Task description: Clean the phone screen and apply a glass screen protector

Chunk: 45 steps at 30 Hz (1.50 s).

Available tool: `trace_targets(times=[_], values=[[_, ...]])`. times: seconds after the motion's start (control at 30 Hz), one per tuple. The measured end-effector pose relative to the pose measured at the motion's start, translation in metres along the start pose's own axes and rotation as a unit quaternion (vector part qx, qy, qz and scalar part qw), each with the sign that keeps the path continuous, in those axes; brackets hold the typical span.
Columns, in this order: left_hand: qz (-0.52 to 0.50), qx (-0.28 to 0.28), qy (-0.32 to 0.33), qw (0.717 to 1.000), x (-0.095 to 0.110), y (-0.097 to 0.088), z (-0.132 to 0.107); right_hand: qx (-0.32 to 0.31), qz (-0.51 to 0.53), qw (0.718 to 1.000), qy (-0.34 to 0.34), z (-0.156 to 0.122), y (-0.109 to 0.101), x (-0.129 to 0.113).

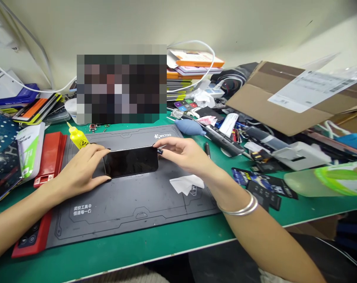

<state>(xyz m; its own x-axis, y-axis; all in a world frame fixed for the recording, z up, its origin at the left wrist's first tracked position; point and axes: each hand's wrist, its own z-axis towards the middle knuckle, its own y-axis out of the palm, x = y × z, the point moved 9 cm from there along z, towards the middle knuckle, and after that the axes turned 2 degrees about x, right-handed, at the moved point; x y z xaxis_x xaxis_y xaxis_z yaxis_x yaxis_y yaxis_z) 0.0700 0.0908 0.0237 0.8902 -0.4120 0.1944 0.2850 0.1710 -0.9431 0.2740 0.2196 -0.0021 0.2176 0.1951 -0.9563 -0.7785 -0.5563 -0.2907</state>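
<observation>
A smartphone (131, 162) with a dark, glossy screen is held sideways over the grey work mat (131, 210), its screen facing me. My left hand (85, 167) grips the phone's left end, thumb at the lower corner and fingers at the upper one. At the right end, my right hand (181, 155) has its index fingertip on the upper corner and the thumb close beside the edge. A crumpled white tissue (186, 183) lies on the mat below my right hand. Just behind my left hand stands a yellow bottle (77, 136) with a narrow tip.
Red tool (50, 155) and green-white pack (30, 149) sit left. Behind the mat are a blue air blower (190, 127) and stacked boxes (196, 59). A cardboard box (263, 94), cluttered tools and a green-lidded container (326, 179) fill the right. The back centre is pixelated.
</observation>
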Motion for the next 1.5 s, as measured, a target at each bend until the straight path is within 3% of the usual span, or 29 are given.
trace_targets(times=[1.5], values=[[0.054, 0.033, 0.058, 0.996, 0.012, -0.005, 0.0, -0.008, 0.014, 1.0, -0.005, -0.001, 0.003, 0.0]])
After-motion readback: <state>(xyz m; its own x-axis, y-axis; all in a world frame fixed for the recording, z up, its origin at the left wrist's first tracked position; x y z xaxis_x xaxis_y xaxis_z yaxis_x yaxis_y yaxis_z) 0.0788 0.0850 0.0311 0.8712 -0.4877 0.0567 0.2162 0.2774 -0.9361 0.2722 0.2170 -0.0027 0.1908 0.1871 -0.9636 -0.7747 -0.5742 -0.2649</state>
